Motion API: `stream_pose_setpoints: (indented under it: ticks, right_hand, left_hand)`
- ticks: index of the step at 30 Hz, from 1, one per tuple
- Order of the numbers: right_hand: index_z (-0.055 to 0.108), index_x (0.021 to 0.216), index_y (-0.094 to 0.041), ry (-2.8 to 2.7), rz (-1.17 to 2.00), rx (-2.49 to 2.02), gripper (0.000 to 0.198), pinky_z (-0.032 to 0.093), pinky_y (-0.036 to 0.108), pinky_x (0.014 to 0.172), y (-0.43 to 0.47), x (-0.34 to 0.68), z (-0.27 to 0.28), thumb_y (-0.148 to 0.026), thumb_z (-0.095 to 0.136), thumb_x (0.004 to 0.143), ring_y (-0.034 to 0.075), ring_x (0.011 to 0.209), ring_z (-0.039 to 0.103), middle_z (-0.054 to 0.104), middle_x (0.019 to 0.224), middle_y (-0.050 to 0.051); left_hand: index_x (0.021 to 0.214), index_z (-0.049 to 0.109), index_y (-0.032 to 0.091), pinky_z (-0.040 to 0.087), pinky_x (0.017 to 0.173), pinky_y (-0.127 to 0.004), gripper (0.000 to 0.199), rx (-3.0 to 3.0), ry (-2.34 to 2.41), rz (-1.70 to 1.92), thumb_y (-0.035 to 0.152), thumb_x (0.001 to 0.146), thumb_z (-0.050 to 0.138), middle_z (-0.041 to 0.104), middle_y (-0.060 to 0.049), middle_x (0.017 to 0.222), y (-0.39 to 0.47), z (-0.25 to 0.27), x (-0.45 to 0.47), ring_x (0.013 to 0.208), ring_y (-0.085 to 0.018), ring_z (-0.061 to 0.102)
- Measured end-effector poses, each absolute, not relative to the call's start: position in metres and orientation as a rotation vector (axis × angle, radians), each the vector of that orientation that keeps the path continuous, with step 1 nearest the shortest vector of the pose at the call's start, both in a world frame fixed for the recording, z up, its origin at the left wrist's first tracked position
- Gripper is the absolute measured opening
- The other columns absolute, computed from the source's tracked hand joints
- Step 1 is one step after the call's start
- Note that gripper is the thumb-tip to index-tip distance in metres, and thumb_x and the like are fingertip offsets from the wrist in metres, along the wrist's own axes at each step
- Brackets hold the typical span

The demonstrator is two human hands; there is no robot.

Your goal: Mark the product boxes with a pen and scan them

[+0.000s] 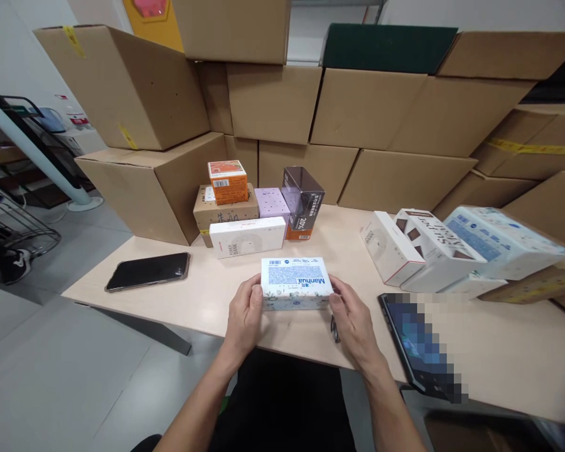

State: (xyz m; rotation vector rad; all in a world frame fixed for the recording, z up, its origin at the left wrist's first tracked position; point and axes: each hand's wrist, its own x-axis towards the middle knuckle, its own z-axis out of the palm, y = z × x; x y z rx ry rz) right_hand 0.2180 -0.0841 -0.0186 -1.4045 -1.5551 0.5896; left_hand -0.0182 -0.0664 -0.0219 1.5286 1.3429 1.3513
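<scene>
One Manhua pack (295, 282), opposite ends held in fingers of left hand (245, 314) and right hand (354, 319); one white box (248, 238) behind.

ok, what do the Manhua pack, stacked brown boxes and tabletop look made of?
Manhua pack: probably thin plastic film, slightly glossy, going by its soft sheen; coated card isn't ruled out.
Stacked brown boxes: cardboard, matte; plain brown faces, crisp folded edges.
Tabletop: likely pale wood-look laminate, satin; smooth, faint reflections. Could be real wood.
</scene>
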Motion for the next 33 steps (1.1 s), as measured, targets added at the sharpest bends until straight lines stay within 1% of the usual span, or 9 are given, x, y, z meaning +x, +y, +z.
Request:
stream_pose_setpoints:
  ticks: [10, 13, 16, 19, 22, 24, 26, 29, 33]
  right_hand:
    - [0.062, 0.120, -0.027, -1.441, 0.634, -1.193, 0.029, 0.045, 0.047, 0.108, -0.088, 0.219, -0.025, -0.043, 0.055, 0.097, 0.026, 0.130, 0.055, 0.062, 0.137, 0.008]
    - [0.060, 0.124, -0.027, -1.429, 0.607, -1.226, 0.034, 0.048, 0.049, 0.104, -0.087, 0.220, -0.029, -0.043, 0.060, 0.094, 0.027, 0.121, 0.060, 0.065, 0.130, 0.010]
    - [0.056, 0.134, -0.027, -1.449, 0.573, -1.213, 0.044, 0.048, 0.051, 0.104, -0.088, 0.221, -0.030, -0.041, 0.062, 0.093, 0.027, 0.121, 0.060, 0.063, 0.133, 0.011]
    - [0.052, 0.140, -0.029, -1.508, 0.609, -1.081, 0.046, 0.043, 0.053, 0.111, -0.090, 0.221, -0.028, -0.037, 0.060, 0.095, 0.027, 0.132, 0.054, 0.059, 0.140, 0.010]
    - [0.053, 0.141, -0.032, -1.544, 0.681, -0.942, 0.045, 0.034, 0.056, 0.118, -0.092, 0.221, -0.025, -0.035, 0.058, 0.096, 0.027, 0.145, 0.040, 0.054, 0.148, 0.008]
    - [0.053, 0.141, -0.033, -1.536, 0.722, -0.873, 0.045, 0.031, 0.057, 0.120, -0.093, 0.220, -0.023, -0.035, 0.058, 0.096, 0.028, 0.150, 0.030, 0.049, 0.152, 0.007]
    - [0.053, 0.142, -0.033, -1.506, 0.751, -0.819, 0.048, 0.033, 0.056, 0.119, -0.094, 0.219, -0.021, -0.034, 0.060, 0.095, 0.028, 0.152, 0.026, 0.045, 0.156, 0.006]
    - [0.052, 0.142, -0.032, -1.448, 0.768, -0.757, 0.049, 0.034, 0.054, 0.119, -0.095, 0.217, -0.020, -0.030, 0.061, 0.094, 0.027, 0.151, 0.028, 0.044, 0.156, 0.008]
    - [0.054, 0.139, -0.031, -1.408, 0.723, -0.689, 0.050, 0.036, 0.053, 0.118, -0.094, 0.211, -0.018, -0.024, 0.065, 0.090, 0.029, 0.149, 0.033, 0.040, 0.158, 0.009]
  left_hand:
    - [0.121, 0.067, 0.022, 0.049, 0.104, -0.038, 0.031, 1.451, 1.007, 1.584, 0.038, 0.096, 0.058, 0.065, -0.009, 0.134, -0.069, -0.023, -0.022, 0.127, -0.026, 0.060]
    - [0.112, 0.069, 0.021, 0.051, 0.103, -0.038, 0.026, 1.393, 0.992, 1.618, 0.037, 0.094, 0.062, 0.066, -0.010, 0.132, -0.068, -0.026, -0.021, 0.125, -0.026, 0.061]
    - [0.110, 0.067, 0.019, 0.052, 0.100, -0.039, 0.026, 1.329, 0.994, 1.631, 0.038, 0.092, 0.065, 0.066, -0.012, 0.130, -0.068, -0.029, -0.021, 0.121, -0.027, 0.063]
    - [0.121, 0.060, 0.020, 0.053, 0.097, -0.038, 0.036, 1.237, 0.964, 1.618, 0.039, 0.091, 0.066, 0.065, -0.012, 0.129, -0.067, -0.032, -0.021, 0.120, -0.026, 0.064]
    - [0.146, 0.036, 0.025, 0.052, 0.098, -0.042, 0.063, 1.177, 0.930, 1.563, 0.041, 0.092, 0.064, 0.064, -0.012, 0.131, -0.066, -0.033, -0.022, 0.122, -0.026, 0.062]
    - [0.155, 0.023, 0.026, 0.050, 0.101, -0.044, 0.074, 1.206, 0.924, 1.487, 0.043, 0.094, 0.061, 0.064, -0.012, 0.131, -0.066, -0.032, -0.024, 0.123, -0.027, 0.062]
    - [0.154, 0.028, 0.025, 0.046, 0.106, -0.045, 0.070, 1.297, 0.926, 1.380, 0.045, 0.095, 0.059, 0.062, -0.013, 0.136, -0.066, -0.030, -0.025, 0.128, -0.028, 0.058]
    - [0.144, 0.044, 0.023, 0.043, 0.109, -0.043, 0.055, 1.406, 0.951, 1.270, 0.046, 0.095, 0.057, 0.060, -0.012, 0.140, -0.065, -0.025, -0.025, 0.130, -0.028, 0.056]
    - [0.136, 0.049, 0.024, 0.045, 0.107, -0.042, 0.045, 1.444, 0.992, 1.243, 0.045, 0.096, 0.056, 0.061, -0.010, 0.137, -0.063, -0.024, -0.022, 0.126, -0.026, 0.058]
